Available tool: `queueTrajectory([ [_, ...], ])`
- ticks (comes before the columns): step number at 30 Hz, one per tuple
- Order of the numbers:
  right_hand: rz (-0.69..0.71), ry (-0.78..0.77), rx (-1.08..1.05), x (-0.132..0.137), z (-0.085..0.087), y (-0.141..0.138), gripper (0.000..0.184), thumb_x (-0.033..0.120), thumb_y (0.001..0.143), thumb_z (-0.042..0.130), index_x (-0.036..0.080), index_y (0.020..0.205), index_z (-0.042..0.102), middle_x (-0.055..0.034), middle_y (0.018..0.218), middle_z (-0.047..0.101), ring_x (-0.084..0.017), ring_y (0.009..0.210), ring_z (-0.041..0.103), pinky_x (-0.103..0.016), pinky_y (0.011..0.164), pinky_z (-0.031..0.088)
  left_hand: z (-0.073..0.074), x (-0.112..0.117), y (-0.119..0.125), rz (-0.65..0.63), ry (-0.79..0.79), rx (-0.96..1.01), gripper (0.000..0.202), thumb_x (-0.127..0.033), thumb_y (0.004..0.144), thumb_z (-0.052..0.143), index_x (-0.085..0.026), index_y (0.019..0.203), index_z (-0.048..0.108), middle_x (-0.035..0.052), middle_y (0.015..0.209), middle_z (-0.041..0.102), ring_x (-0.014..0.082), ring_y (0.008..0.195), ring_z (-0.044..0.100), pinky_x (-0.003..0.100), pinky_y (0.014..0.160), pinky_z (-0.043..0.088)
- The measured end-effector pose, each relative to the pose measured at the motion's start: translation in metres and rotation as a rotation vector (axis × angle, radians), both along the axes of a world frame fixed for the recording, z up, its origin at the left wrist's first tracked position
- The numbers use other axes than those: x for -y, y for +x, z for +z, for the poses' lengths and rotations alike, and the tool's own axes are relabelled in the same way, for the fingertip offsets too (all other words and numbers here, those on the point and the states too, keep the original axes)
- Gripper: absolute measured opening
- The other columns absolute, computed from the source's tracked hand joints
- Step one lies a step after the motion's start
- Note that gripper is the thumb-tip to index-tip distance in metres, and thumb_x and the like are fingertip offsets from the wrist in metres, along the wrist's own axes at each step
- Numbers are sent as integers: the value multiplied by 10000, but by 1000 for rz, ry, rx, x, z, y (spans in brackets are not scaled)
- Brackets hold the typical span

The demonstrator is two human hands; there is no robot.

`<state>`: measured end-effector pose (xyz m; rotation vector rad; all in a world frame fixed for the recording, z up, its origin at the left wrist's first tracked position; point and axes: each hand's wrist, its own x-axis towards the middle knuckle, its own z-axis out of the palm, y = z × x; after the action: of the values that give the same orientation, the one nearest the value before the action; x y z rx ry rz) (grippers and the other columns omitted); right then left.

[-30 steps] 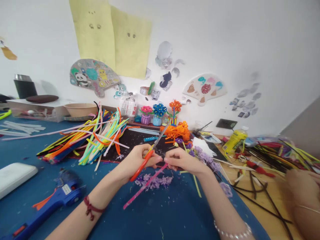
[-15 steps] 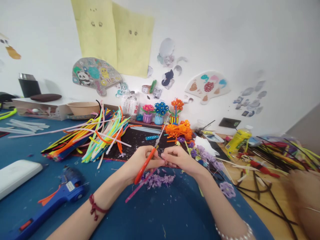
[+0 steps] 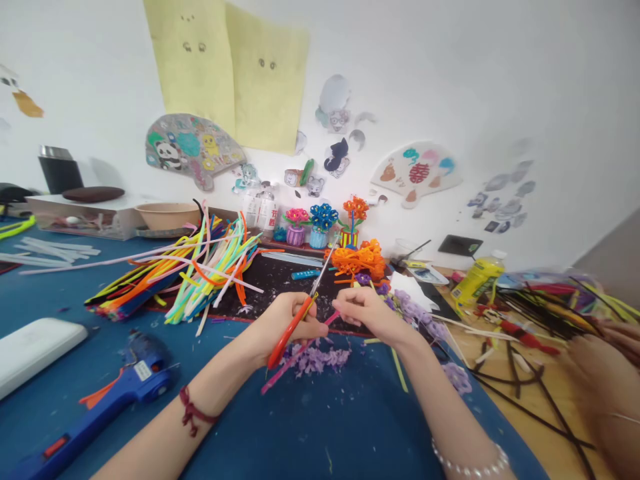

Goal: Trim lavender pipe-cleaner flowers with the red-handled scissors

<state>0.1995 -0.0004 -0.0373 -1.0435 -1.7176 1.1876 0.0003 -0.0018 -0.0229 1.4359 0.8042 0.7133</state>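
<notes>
Two hands work close together above a blue mat [image 3: 240, 427]: the left hand [image 3: 285, 320] grips orange-handled scissors [image 3: 293, 341], blades pointing away, while the right hand [image 3: 367, 312] pinches a pink pipe cleaner [image 3: 300, 348] that slants down past the scissors. Purple clippings [image 3: 315, 360] lie just below both hands.
</notes>
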Motion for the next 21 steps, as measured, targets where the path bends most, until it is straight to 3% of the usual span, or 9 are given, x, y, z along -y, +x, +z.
queueTrajectory([
  [9, -94, 17, -65, -2, 3, 24, 410, 444, 786, 650, 176, 548, 452, 75, 489, 367, -62, 442, 284, -242, 452, 179, 4, 2, 0, -8, 16, -68, 339, -255, 568, 733, -197, 607, 402, -106, 466, 426, 48, 430, 375, 193, 434, 265],
  [21, -246, 35, -148, -8, -1, 59, 431, 492, 752, 682, 184, 553, 455, 58, 498, 384, -69, 438, 280, -253, 442, 177, 3, 2, -3, -38, 17, -70, 411, -352, 537, 792, -191, 635, 427, -102, 496, 451, 49, 452, 369, 192, 441, 257],
])
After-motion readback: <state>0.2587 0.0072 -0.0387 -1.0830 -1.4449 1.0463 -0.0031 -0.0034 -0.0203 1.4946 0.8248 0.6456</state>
